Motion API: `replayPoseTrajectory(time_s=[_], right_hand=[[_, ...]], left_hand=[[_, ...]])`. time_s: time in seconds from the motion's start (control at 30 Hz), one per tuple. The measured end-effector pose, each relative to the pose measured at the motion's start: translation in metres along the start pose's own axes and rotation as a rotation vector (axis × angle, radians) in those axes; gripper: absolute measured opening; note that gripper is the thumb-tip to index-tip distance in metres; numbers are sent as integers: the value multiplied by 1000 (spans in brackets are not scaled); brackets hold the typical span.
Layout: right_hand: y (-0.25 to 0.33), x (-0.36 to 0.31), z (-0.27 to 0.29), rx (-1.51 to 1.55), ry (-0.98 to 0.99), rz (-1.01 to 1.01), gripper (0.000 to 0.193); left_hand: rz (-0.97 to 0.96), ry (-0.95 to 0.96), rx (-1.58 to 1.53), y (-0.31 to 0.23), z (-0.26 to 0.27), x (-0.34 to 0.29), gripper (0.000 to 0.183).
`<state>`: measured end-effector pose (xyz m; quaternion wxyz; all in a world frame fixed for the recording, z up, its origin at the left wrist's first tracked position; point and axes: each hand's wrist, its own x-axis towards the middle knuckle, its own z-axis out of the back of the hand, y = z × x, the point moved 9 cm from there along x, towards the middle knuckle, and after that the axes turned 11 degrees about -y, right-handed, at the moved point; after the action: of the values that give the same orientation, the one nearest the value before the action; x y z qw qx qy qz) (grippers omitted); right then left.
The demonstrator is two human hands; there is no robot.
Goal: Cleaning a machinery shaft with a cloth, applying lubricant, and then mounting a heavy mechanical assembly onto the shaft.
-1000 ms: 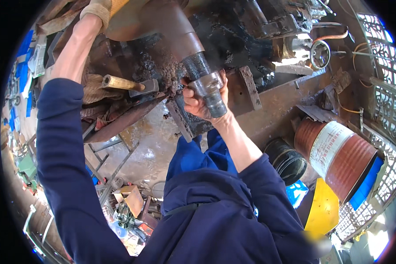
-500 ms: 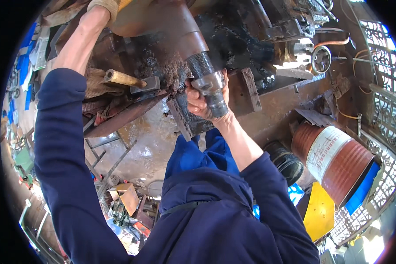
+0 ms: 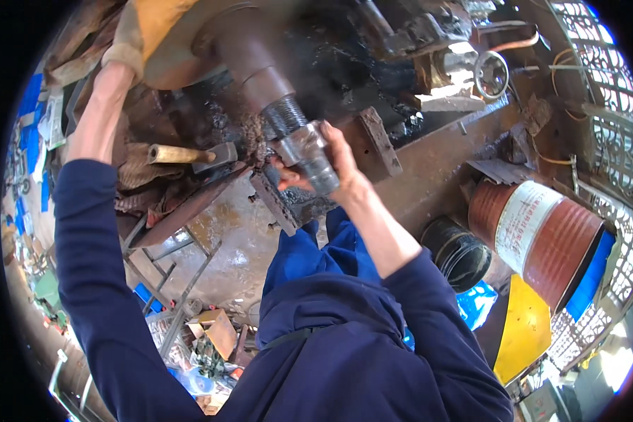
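A thick brown steel shaft [image 3: 247,49] slants down from the top, with a dark threaded section [image 3: 284,116] toward its near end. On those threads sits a shiny, wet-looking metal collar [image 3: 301,145] with a narrower ribbed stub. My bare right hand [image 3: 341,163] wraps around the collar from below, fingers on both sides of it. At the upper left my left hand [image 3: 148,32], in a yellow work glove with a knitted cuff, is beside a large round brown disc [image 3: 179,60] behind the shaft. Its fingers are cut off by the picture's upper edge.
A wooden-handled hammer [image 3: 183,155] lies on rags left of the shaft. Steel plates [image 3: 278,204] stand below it. A handwheel [image 3: 491,74] juts out at upper right. To the right are a black bucket [image 3: 458,253], a rusty red drum [image 3: 534,228] and a yellow panel [image 3: 524,330].
The shaft end and collar appear further left and slightly lower as the whole view shifts. My right hand has changed its grip around the collar. More of the left glove shows.
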<state>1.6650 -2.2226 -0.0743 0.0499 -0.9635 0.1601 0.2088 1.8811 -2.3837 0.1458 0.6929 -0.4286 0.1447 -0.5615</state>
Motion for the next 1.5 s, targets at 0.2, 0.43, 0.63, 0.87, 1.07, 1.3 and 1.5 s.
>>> replayPoseTrajectory(time_s=[0.2,0.43,0.63,0.87,1.07,1.3,1.5], right_hand=[[45,-31,-11,-934,-560,419,86],[50,-37,-46,-1504,-615,545,78],[-36,10,-14,557,310,-249,82],[49,-47,-78,-1806,-632,703,84],[15,-9,-4,-553,-268,46,83],[29,-19,6,-648,-379,171,82],[55,-37,-71,-1872,-750,754,80]], left_hand=[[56,-12,204,83,44,11,40],[54,-37,68,76,33,8,38],[107,-43,13,79,30,12,33],[172,-68,6,99,50,3,39],[73,-25,15,89,39,10,32],[59,-68,89,31,31,-3,16],[23,-44,83,49,19,1,19]])
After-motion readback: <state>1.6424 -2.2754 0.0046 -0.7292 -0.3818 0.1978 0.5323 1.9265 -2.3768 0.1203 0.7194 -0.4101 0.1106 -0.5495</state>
